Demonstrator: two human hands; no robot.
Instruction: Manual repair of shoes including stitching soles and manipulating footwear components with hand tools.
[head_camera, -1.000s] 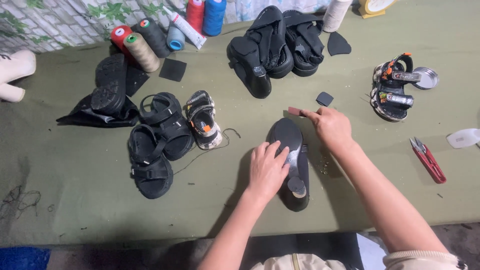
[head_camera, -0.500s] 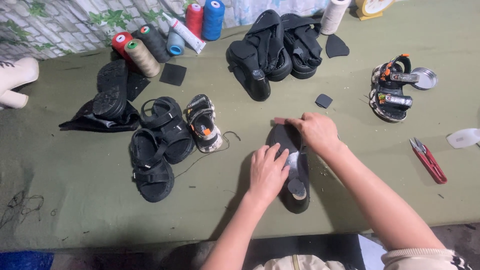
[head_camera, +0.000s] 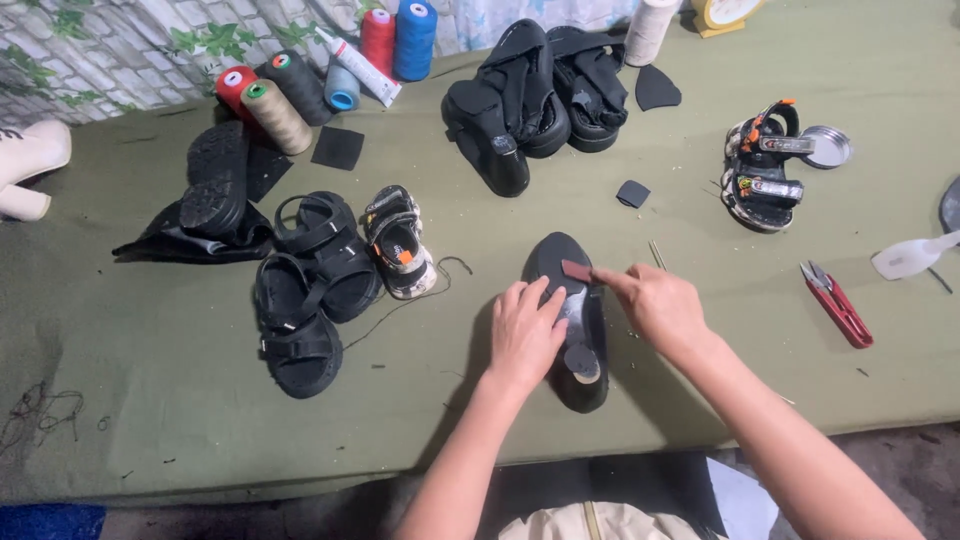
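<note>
Head view: fingers (head_camera: 532, 296) on black shoe (head_camera: 572, 320)

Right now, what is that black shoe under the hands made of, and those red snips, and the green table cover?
The black shoe looks like matte rubber or foam, dull with no shine; its grey insole looks like thin card or fabric, hard to tell. The red snips look like metal blades with red plastic-coated handles. The green cover looks like woven cloth, since it is flat, soft-looking and holds loose threads.
</note>
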